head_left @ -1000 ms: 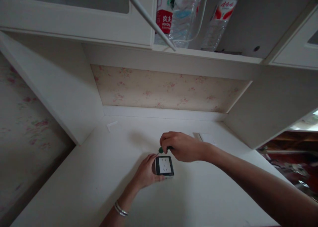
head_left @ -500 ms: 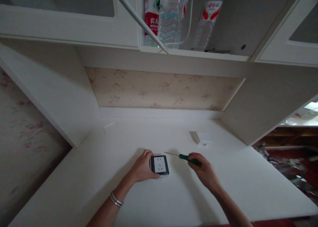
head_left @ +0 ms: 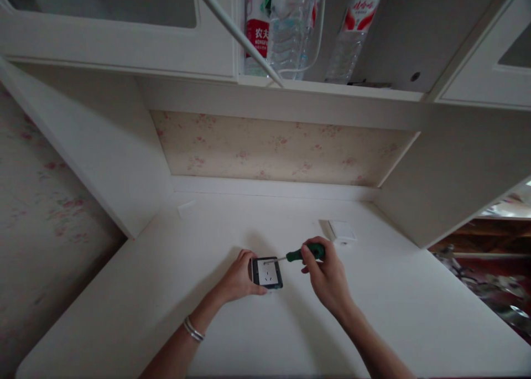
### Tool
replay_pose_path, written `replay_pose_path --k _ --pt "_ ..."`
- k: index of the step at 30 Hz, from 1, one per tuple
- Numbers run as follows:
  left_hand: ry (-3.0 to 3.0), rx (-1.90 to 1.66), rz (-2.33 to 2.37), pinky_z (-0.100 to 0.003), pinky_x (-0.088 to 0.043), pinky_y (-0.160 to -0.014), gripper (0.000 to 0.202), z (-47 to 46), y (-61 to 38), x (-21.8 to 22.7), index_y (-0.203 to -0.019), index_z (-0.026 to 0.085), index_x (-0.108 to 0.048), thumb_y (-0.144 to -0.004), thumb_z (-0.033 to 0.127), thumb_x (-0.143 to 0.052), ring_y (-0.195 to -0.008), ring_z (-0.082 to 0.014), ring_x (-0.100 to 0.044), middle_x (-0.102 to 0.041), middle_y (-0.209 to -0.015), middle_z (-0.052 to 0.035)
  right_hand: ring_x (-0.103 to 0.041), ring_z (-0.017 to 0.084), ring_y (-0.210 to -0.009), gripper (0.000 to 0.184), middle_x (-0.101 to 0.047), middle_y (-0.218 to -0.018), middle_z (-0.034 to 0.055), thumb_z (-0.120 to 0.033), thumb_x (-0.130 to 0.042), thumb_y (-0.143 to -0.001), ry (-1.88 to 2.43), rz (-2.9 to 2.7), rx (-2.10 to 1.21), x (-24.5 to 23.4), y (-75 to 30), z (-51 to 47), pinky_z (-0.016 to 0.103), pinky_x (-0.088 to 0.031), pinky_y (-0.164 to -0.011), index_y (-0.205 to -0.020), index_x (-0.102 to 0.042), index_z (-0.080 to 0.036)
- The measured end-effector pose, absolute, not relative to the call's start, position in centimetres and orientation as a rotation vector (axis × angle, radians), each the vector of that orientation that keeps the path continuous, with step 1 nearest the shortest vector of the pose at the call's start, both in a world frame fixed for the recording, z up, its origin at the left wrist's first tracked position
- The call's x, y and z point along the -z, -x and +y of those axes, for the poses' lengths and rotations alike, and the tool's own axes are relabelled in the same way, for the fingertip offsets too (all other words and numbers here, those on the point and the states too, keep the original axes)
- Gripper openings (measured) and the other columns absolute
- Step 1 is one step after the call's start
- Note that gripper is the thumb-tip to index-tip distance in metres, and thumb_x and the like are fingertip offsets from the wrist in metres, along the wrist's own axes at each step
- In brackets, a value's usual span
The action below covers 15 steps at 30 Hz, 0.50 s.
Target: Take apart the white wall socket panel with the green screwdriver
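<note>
A square wall socket (head_left: 267, 273) with a white face and dark frame lies flat on the white desk (head_left: 290, 335). My left hand (head_left: 238, 278) grips its left edge, fingers curled round it. My right hand (head_left: 324, 274) is closed on a green-handled screwdriver (head_left: 305, 253). The thin metal shaft points left and its tip rests over the top of the socket's face. A bracelet sits on my left wrist.
A small white cover plate (head_left: 341, 231) lies further back on the desk, right of the screwdriver. A scrap of white paper (head_left: 186, 207) lies at the back left. Water bottles (head_left: 290, 27) stand on the shelf above, with a white cable (head_left: 236, 33) hanging across them.
My right hand had laid the screwdriver down to the right of the socket; it has now picked it up and brought the tip back over the socket. My left hand stays on the socket.
</note>
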<state>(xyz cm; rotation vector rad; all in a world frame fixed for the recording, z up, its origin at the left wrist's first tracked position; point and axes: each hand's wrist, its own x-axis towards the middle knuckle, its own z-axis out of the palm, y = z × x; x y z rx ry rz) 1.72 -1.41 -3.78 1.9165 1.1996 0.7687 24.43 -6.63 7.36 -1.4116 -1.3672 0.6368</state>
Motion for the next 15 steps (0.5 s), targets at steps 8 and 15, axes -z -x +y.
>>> replay_pose_path --k 8,15 --pt "-1.839 -0.825 1.164 -0.032 -0.046 -0.086 0.081 -1.5 -1.6 4.9 -0.113 0.018 -0.05 -0.045 0.034 -0.091 -0.1 -0.0222 -0.054 -0.049 -0.113 -0.0059 -0.061 0.015 -0.06 0.029 -0.062 -0.083 0.0022 -0.048 -0.049 -0.091 1.392 -1.666 -0.605 -8.1 -21.4 -5.1 0.029 -0.055 -0.057 -0.105 -0.049 -0.022" --pt "-1.866 -0.828 1.114 -0.036 -0.045 -0.094 0.087 -1.5 -1.3 4.7 -0.12 0.019 -0.049 -0.045 0.034 -0.091 -0.107 -0.0252 -0.052 -0.048 -0.117 -0.0073 -0.061 0.015 -0.06 0.025 -0.061 -0.084 0.0007 -0.046 -0.047 -0.093 1.423 -1.735 -0.616 -8.1 -21.5 -5.2 0.028 -0.054 -0.058 -0.106 -0.047 -0.024"
